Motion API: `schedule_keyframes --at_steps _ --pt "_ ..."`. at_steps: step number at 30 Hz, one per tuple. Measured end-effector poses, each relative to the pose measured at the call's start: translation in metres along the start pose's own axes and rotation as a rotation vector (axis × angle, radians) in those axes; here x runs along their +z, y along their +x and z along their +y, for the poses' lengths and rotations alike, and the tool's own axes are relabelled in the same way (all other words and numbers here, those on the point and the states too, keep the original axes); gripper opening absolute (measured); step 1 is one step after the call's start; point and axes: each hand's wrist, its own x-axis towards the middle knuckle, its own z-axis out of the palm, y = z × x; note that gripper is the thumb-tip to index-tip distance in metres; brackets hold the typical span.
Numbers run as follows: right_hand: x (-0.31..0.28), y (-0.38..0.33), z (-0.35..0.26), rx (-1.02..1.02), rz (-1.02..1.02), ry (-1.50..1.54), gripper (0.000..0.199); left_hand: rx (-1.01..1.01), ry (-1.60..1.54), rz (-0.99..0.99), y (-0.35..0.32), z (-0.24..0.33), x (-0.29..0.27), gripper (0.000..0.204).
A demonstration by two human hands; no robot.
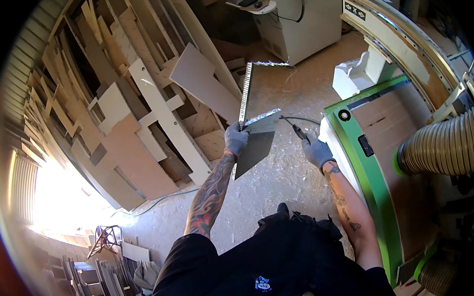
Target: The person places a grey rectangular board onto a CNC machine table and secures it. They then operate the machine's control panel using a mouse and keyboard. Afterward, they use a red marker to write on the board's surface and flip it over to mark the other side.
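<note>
My left hand (237, 139), in a grey work glove, is closed on the edge of a thin flat panel (254, 154). Bright silvery, ribbed strips run along the panel's edges; its lower part is grey, and I cannot tell what kind of panel it is. To the right, my right hand (318, 151), gloved in grey as well, grips a dark air blow gun (300, 133). The thin nozzle of the gun points up and left at the panel, with a small gap between them. A dark hose curves behind the gun.
Offcut boards (136, 148) lean in a big stack at the left. On my right stands a green-edged machine (369, 186) with a ribbed duct (440, 145). A pale cabinet (308, 29) stands at the back. Chips litter the floor (198, 225), where a thin hose (159, 202) lies.
</note>
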Motion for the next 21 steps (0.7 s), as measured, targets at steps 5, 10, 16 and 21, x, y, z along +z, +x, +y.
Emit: schedule_keyframes --at_steps 5,10,16,21 --pt "-0.007 0.009 0.003 0.018 0.006 -0.005 0.045 0.038 -0.010 -0.015 -0.005 0.012 -0.011 0.031" --pt "-0.011 -0.003 -0.013 -0.014 0.005 0.022 0.044 0.016 -0.065 -0.006 -0.003 0.002 -0.003 0.028" --pt "-0.006 -0.016 -0.017 -0.087 0.009 0.052 0.043 0.084 0.015 -0.053 -0.006 0.017 0.013 0.029" --pt "-0.003 -0.037 -0.028 -0.146 0.003 0.088 0.042 0.036 -0.008 -0.080 -0.007 0.009 0.030 0.028"
